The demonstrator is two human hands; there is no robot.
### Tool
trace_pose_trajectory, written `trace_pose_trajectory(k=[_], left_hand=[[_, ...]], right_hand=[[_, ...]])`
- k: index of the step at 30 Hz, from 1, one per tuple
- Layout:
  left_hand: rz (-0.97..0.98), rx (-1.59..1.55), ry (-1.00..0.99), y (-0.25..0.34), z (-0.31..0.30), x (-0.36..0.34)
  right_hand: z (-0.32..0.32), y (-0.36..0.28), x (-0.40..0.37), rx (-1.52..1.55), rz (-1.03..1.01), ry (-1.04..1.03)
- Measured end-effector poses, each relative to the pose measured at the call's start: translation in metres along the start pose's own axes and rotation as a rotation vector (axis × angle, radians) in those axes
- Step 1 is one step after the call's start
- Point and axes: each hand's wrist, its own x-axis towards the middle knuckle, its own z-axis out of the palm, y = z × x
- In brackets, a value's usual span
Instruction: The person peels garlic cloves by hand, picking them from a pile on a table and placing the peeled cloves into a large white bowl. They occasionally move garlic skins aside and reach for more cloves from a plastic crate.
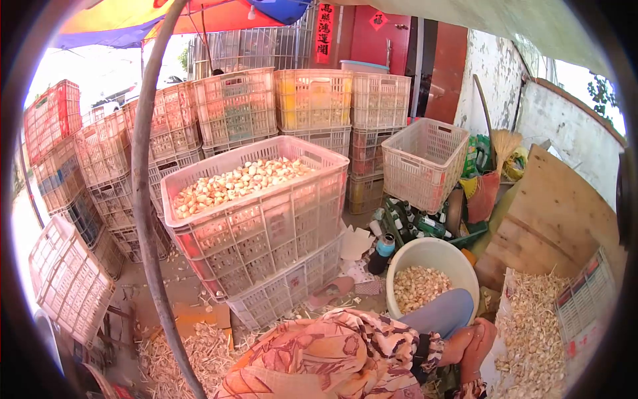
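Observation:
At the lower right my left hand reaches out of a patterned cuff and meets my right hand beside the blue-clad knee. The right hand looks curled over, its fingers bent; what lies under them is hidden. The left fingers are mostly covered, so their pose is unclear. Just above the knee stands a pale round tub with peeled-looking garlic cloves in it. Right of the hands, more cloves and bits of stalk lie on a board.
A large crate heaped with cloves stands on another at centre. Stacked crates line the back. An empty crate, green bottles and a dark flask are beyond the tub. A bent pole rises at left.

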Motion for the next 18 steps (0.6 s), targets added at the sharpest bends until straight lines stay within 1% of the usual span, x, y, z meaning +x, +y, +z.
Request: trace_pose_trajectory(k=[1, 2, 3, 4, 5, 6, 7, 8, 10, 12, 13, 14, 15, 16, 17, 18], left_hand=[[-0.019, 0.047, 0.008, 0.000, 0.002, -0.012], [-0.052, 0.106, 0.012, 0.009, 0.007, -0.026], [-0.082, 0.171, 0.009, 0.020, 0.012, -0.043], [-0.202, 0.047, -0.093, 0.042, 0.016, -0.051], [-0.163, 0.042, -0.053, 0.070, 0.044, -0.070], [-0.040, 0.124, -0.105, 0.099, 0.060, -0.079], [0.093, 0.190, -0.134, 0.128, 0.070, -0.079], [0.326, 0.334, -0.230, 0.154, 0.082, -0.077], [0.774, 0.687, -0.174, 0.197, 0.083, -0.044], [0.804, 1.081, -0.126, 0.231, 0.049, 0.011], [0.771, 1.089, -0.116, 0.250, 0.019, 0.056], [0.962, 1.658, -0.150, 0.267, -0.023, 0.104], [1.130, 2.237, -0.203, 0.275, -0.048, 0.131], [1.153, 2.112, -0.142, 0.278, -0.036, 0.137], [1.173, 1.990, -0.092, 0.281, -0.007, 0.138], [1.157, 1.998, -0.103, 0.275, 0.022, 0.133]], right_hand=[[0.004, 0.005, -0.010, 0.092, 0.092, 0.006], [0.000, -0.006, -0.013, 0.194, 0.176, 0.023], [-0.007, -0.017, -0.012, 0.285, 0.214, 0.044], [-0.022, -0.024, -0.008, 0.258, 0.241, 0.087], [-0.039, -0.019, -0.005, 0.248, 0.272, 0.114], [-0.065, -0.029, 0.003, 0.192, 0.334, 0.139], [-0.087, -0.020, 0.001, 0.146, 0.394, 0.219], [-0.106, -0.010, -0.004, 0.104, 0.423, 0.292], [-0.144, 0.016, -0.021, 0.057, 0.488, 0.451], [-0.176, 0.034, -0.046, -0.052, 0.553, 0.540], [-0.189, 0.041, -0.058, -0.098, 0.620, 0.580], [-0.201, 0.047, -0.071, -0.107, 0.685, 0.582], [-0.210, 0.050, -0.083, -0.146, 0.722, 0.581], [-0.219, 0.052, -0.095, -0.183, 0.750, 0.593], [-0.228, 0.056, -0.107, -0.181, 0.775, 0.619], [-0.234, 0.055, -0.116, -0.185, 0.798, 0.646]])
